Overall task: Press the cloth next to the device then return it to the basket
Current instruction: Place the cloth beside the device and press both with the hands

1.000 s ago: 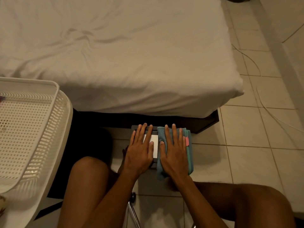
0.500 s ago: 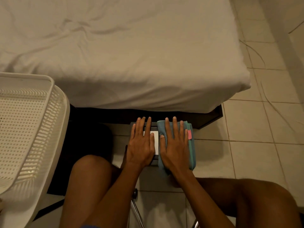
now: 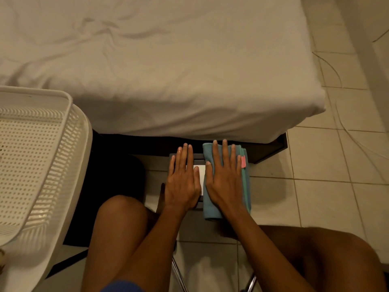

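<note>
A folded teal cloth (image 3: 245,186) with a small pink tag lies on a low dark stand in front of me, just below the bed edge. My right hand (image 3: 224,178) rests flat on the cloth, fingers spread and pointing forward. To its left sits a flat white device (image 3: 201,170), largely covered by my left hand (image 3: 182,182), which also lies flat with fingers apart. The two hands are side by side, almost touching. A white perforated plastic basket (image 3: 69,114) stands at the left, raised above the floor.
A bed (image 3: 168,70) with a wrinkled white sheet fills the upper view. My bare knees flank the stand. Beige tiled floor (image 3: 326,197) spreads to the right, with thin cables along the wall. Metal chair legs (image 3: 179,275) show below.
Both hands stay flat on the device and the cloth. The view has shifted slightly, so the bed and basket sit differently in frame.
</note>
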